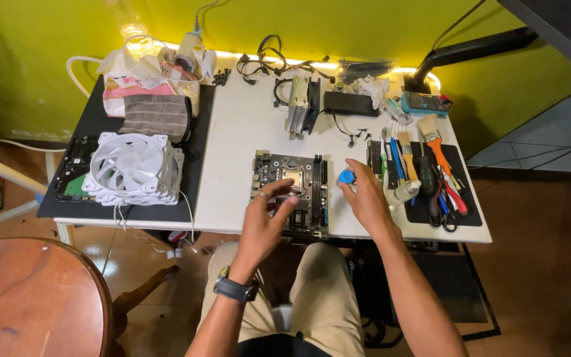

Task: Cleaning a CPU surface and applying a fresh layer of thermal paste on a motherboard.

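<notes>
The motherboard point(291, 193) lies flat at the near edge of the white tabletop point(239, 125), right in front of the seated person. Its middle socket looks bare, with no cooler mounted over it; the cooler point(303, 104) stands well apart, farther back on the tabletop. So the board seems stripped down or not yet built up (I cannot tell which from here).

The left hand point(266, 221) hovers over the board's near left part, fingers spread and loose, gripping nothing; whether the fingertips touch the board I cannot tell. The right hand point(365, 195) sits just right of the board, fingers closed on a small blue thing point(346, 176) at its tip, too small to name.

To the right, brushes point(431, 142), screwdrivers and scissors point(445, 215) lie on a dark mat point(467, 192). To the left, a stack of white fans point(133, 168) rests on another dark mat, a hard drive point(74, 172) beside it. Loose cables point(269, 59) and screws lie at the back, so plenty of parts are off the board.
</notes>
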